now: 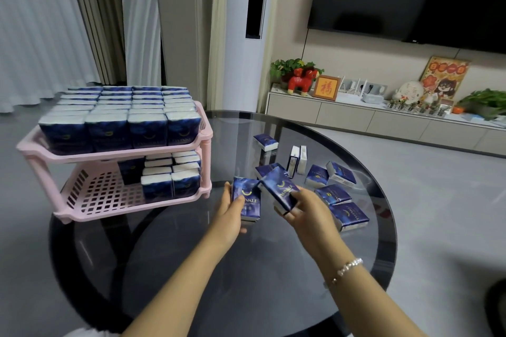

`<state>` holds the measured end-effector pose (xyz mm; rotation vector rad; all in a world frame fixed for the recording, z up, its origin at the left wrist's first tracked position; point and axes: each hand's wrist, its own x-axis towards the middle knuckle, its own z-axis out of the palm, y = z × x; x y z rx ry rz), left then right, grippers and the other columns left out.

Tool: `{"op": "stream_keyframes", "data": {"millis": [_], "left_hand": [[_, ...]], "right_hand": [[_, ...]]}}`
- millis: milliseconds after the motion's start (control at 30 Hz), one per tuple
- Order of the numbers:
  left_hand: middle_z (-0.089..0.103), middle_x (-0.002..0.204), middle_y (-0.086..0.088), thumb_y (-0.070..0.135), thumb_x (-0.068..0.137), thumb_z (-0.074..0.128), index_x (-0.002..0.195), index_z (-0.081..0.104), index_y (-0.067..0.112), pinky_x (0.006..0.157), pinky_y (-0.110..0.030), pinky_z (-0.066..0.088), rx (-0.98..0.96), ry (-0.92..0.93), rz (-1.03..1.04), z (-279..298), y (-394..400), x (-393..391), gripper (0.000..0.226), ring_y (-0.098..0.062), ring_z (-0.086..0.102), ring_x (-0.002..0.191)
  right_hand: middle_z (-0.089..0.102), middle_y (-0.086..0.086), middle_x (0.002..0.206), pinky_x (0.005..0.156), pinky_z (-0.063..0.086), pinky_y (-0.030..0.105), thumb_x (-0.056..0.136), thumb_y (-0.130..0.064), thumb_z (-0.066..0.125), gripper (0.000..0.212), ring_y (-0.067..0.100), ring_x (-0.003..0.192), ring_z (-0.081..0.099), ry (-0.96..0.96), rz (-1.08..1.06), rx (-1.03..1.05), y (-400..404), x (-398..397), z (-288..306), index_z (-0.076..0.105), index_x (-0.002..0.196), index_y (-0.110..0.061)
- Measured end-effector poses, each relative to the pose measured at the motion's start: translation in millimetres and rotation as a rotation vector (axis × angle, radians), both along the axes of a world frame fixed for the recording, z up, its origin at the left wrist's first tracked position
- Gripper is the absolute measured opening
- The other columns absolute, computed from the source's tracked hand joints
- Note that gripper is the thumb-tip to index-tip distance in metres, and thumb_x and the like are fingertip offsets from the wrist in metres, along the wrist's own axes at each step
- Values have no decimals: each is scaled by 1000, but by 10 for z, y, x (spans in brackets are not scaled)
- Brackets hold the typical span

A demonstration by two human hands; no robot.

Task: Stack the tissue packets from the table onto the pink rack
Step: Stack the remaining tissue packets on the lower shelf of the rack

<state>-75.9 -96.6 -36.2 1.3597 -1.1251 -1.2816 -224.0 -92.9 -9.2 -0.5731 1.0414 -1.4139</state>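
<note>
Two bare forearms reach in from the near edge of the round glass tabletop, the right wrist carrying a bead bracelet. Left hand: closed around one upright tissue packet, thumb across its printed face, fingers behind; the packet is held clear of the glass, probably so it can go into a row standing as the shelved ones do. Right hand: gripping a second tissue packet, tilted, its upper corner close against the left-hand packet; likely being paired with it for one trip. Loose packets: about eight, scattered over the right half of the tabletop toward its far edge, most lying flat, two standing on end side by side, one apart near the far edge. Pink rack: two tiers, standing at the tabletop's left edge and overhanging it. Upper tier: filled with packets upright in four tight rows. Lower tier: partly filled, packets grouped at its right end, perforated floor bare at the left and front, so that open space is the likely destination. Task judged well advanced, with ten or so packets left to shelve.
</note>
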Motion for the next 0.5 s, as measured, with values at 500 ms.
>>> {"op": "stream_keyframes", "data": {"millis": [500], "left_hand": [[49, 139, -4, 45, 92, 49, 148, 25, 27, 57, -21, 54, -57, 80, 26, -51, -67, -53, 63, -16, 62, 105]], "right_hand": [[61, 4, 78, 63, 45, 18, 85, -17, 66, 14, 10, 71, 58, 452, 126, -133, -4, 343, -76, 54, 81, -12]]}}
